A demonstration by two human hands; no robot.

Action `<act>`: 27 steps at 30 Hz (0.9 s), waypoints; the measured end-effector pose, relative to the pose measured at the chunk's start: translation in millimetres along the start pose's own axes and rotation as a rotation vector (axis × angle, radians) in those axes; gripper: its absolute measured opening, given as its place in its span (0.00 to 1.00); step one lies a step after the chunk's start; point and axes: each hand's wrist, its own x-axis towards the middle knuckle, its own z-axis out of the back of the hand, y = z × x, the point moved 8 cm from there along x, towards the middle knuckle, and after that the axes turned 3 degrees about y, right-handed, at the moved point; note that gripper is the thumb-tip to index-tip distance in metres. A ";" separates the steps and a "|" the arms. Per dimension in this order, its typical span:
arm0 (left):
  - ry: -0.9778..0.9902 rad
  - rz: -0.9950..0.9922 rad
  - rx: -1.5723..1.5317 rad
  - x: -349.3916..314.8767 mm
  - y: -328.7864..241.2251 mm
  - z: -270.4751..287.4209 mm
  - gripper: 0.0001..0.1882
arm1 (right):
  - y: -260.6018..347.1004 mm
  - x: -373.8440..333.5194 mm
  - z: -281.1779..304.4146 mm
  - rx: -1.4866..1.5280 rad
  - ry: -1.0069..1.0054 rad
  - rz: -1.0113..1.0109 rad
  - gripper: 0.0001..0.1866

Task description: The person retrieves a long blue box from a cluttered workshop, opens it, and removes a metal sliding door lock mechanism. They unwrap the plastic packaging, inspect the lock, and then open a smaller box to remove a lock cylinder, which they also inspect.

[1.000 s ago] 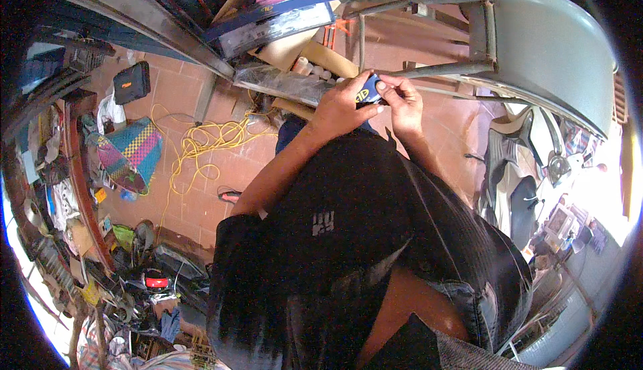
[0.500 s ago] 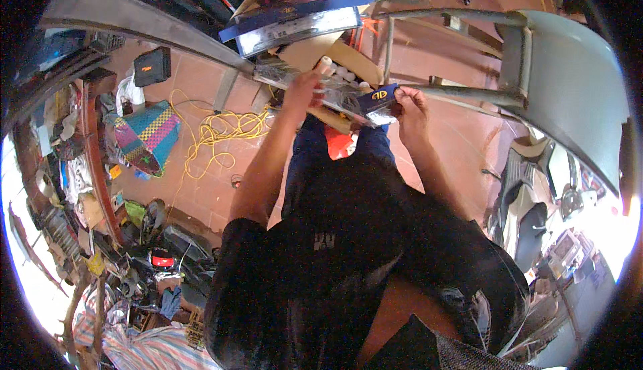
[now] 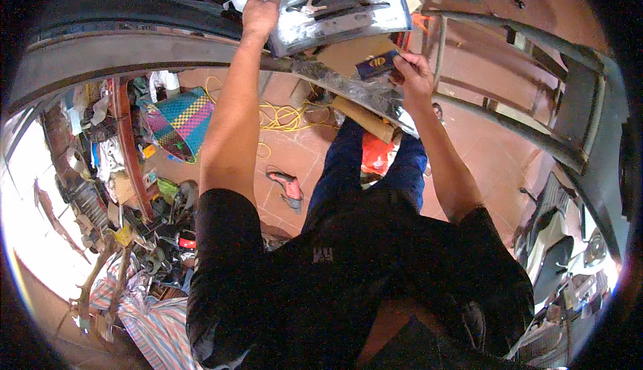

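My left hand (image 3: 261,11) is closed on the left corner of a shallow box (image 3: 348,25) with blue edges and a shiny, plastic-looking face. Dark slots and a small silvery piece show on that face. Between the thumb and fingers of my right hand (image 3: 416,75) is a small dark blue packet (image 3: 377,65) with a gold emblem, held just below the shallow box. Under it lies crumpled clear plastic film (image 3: 358,92), over a brown cardboard piece (image 3: 365,118) in front of my legs.
A grey metal frame (image 3: 495,118) stands at the right. Yellow cord (image 3: 288,116), a woven multicoloured bag (image 3: 177,118) and a pink-and-grey sandal (image 3: 288,189) lie on the tiled floor at the left. Clutter crowds the left side; a motorbike (image 3: 552,236) stands lower right.
My left hand has gone from the open carton up to the shallow box, whose shiny face now shows more fully. My right hand has raised the blue packet off the plastic. The view has shifted.
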 end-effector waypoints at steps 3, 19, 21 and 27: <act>-0.038 -0.035 0.085 10.6 6.6 11.9 0.28 | -19.4 38.8 -50.6 0.058 0.080 0.000 0.10; 0.161 0.051 0.550 -1.1 82.7 -28.2 0.20 | -122.5 127.9 -216.8 -0.862 0.032 0.245 0.19; 0.153 -0.029 0.621 -5.9 91.0 -43.4 0.20 | -129.1 135.0 -218.1 -1.010 0.083 0.476 0.21; -0.127 -0.299 0.602 -18.6 90.0 -46.2 0.20 | -150.6 161.7 -203.0 -1.233 -0.040 0.408 0.25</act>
